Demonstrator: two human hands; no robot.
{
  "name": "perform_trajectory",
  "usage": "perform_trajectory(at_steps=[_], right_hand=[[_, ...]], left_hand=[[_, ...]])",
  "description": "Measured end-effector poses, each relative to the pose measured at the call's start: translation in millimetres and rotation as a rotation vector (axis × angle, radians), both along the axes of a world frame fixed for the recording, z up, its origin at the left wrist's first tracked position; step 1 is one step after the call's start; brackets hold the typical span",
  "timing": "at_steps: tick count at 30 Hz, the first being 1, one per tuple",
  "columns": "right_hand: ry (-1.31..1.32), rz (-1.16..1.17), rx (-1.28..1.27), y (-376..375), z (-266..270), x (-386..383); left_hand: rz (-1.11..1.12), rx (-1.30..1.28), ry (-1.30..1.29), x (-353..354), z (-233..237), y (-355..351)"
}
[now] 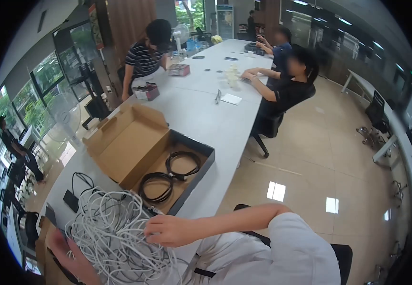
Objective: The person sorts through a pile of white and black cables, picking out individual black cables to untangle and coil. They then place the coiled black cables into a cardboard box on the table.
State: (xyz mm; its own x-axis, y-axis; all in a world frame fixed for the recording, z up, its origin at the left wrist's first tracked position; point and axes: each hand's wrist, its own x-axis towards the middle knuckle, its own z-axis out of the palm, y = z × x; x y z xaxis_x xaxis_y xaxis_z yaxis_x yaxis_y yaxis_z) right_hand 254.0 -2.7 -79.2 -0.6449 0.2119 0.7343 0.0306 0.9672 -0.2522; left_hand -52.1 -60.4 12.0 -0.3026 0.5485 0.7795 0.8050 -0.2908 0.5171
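Observation:
A large tangle of white cables (108, 232) lies at the near end of the table. At its right edge is my right hand (165, 230), fingers curled against the strands; what they hold is too small to make out. My left hand (73, 256) is at the left side of the tangle, its fingers apart. Just beyond the tangle stands an open cardboard box (130, 142) with its lid folded back to the left. Inside it lie two coiled black cables (156, 187), side by side.
A black adapter (71, 201) lies left of the tangle. Farther along the white table (206, 114) are small boxes (146, 91), a white paper (231, 99) and phones. Several people are around it. A fan (63, 116) stands at the left.

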Motion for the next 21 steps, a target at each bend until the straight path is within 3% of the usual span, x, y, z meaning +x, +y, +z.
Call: perform_trajectory(at_steps=[1, 3, 6, 8, 10, 11, 13, 14, 17, 20, 21], right_hand=[[0.072, -0.058, -0.004, 1.6, -18.1, 7.9], [0.101, -0.143, 0.018, -1.5, -35.9, 31.7], [0.089, -0.224, 0.089, 2.3, -63.4, 63.1], [0.12, -0.27, 0.128, 10.2, -78.6, 78.9], [0.123, -0.323, 0.071, 17.9, -88.6, 92.7], [0.118, -0.334, 0.036, 20.3, -98.1, 96.8], [0.109, -0.347, -0.004, 19.3, -109.9, 100.2], [0.104, -0.348, 0.003, 18.9, -105.1, 100.1], [0.118, -0.388, -0.028, 18.1, -102.9, 98.1], [0.156, -0.416, -0.107, 20.8, -110.0, 100.4], [0.167, -0.411, -0.144, 19.6, -113.6, 99.1]], left_hand=[[-0.008, 0.008, -0.005, 9.6, 16.1, 44.3], [0.113, -0.056, 0.276, 24.7, 29.7, 123.0], [0.464, -0.096, 0.659, 5.2, 1.5, 213.5], [0.518, -0.164, 0.756, -43.1, -33.3, 254.7], [0.654, -0.607, 0.473, -57.1, -57.8, 275.3], [0.615, -0.797, 0.326, -81.1, -75.7, 289.5], [0.129, -1.037, -0.201, -153.3, -119.1, 318.4], [-0.019, -1.053, -0.399, -173.6, -136.0, 330.7], [-0.033, -0.737, -0.747, -176.3, -137.0, 335.1], [-0.045, -0.595, -0.758, -233.1, -116.2, 355.7], [-0.045, -0.477, -0.649, -271.1, -117.1, 368.3]])
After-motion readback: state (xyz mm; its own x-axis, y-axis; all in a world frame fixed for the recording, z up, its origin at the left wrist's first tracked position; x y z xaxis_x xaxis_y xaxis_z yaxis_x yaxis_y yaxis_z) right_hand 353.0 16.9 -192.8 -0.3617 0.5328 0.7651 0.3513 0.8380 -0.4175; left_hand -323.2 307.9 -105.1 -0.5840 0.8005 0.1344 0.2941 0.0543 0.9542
